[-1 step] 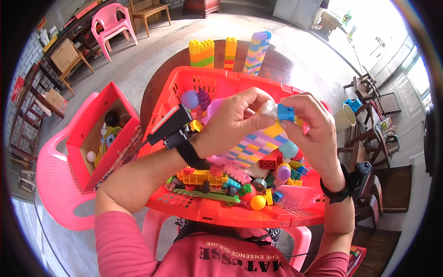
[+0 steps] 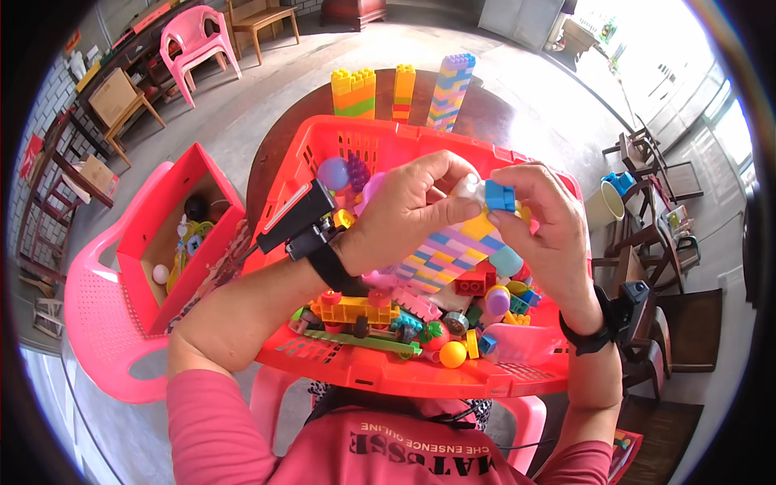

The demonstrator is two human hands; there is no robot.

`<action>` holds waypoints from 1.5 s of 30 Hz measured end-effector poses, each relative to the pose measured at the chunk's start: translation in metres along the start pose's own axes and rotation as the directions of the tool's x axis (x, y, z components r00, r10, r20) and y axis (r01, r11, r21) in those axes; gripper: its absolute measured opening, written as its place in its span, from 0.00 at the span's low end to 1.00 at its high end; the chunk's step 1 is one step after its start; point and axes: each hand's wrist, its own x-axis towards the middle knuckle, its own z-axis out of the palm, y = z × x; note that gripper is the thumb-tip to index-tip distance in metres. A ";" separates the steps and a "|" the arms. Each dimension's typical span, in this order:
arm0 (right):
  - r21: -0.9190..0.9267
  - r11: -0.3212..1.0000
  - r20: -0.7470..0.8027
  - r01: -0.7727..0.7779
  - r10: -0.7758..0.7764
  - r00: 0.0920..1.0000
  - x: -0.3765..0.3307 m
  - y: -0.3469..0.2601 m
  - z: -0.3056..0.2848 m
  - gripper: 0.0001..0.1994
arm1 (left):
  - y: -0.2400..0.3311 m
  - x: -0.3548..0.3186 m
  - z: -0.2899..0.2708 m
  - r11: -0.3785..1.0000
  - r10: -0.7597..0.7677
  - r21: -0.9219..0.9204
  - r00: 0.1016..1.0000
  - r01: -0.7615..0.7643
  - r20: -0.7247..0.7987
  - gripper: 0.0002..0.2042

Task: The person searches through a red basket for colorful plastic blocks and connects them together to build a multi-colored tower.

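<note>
Above the red basket (image 2: pixel 364 368), my left hand (image 2: pixel 420 198) pinches a white piece (image 2: pixel 467 187) whose exact shape its fingers partly hide. My right hand (image 2: pixel 546 210) grips a blue toy brick (image 2: pixel 499 196) between thumb and fingers, right against the white piece. Just below both hands, a large block of stacked bricks (image 2: pixel 440 257) in purple, yellow, blue and white leans in the basket; its upper part is hidden by my hands. Around it lie a yellow toy vehicle (image 2: pixel 356 309), red bricks (image 2: pixel 474 281), a toy strawberry (image 2: pixel 434 334) and an orange-yellow ball (image 2: pixel 453 354).
On the round dark table (image 2: pixel 283 133), beyond the basket, stand a yellow-orange-green brick stack (image 2: pixel 353 95), a narrow one (image 2: pixel 402 93) and a tall multicoloured tower (image 2: pixel 450 93). At left, a red box (image 2: pixel 145 283) with toys rests on a pink chair (image 2: pixel 93 323). Wooden stools (image 2: pixel 647 242) line the right.
</note>
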 end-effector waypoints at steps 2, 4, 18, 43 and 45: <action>0.029 1.000 -0.022 -0.001 0.002 1.000 -0.002 0.003 0.005 0.16 | 0.002 0.000 0.001 0.995 0.012 0.097 1.000 -0.010 -0.026 0.16; 0.011 1.000 -0.012 -0.028 0.028 1.000 -0.004 0.005 0.006 0.16 | 0.001 -0.001 0.004 0.980 0.039 0.196 0.997 -0.026 -0.062 0.17; 0.249 0.938 0.017 -0.240 0.243 0.970 -0.011 0.015 0.008 0.11 | -0.028 0.000 0.029 0.993 0.025 -0.111 0.985 -0.044 -0.168 0.17; -0.215 0.974 0.313 0.078 -0.006 0.950 0.008 0.000 -0.012 0.12 | -0.028 -0.009 0.033 0.996 -0.064 -0.068 0.998 0.063 -0.014 0.16; -0.162 0.985 0.317 0.052 0.002 0.949 0.008 0.003 -0.013 0.11 | -0.029 -0.010 0.033 0.997 -0.057 -0.043 0.998 0.057 -0.007 0.16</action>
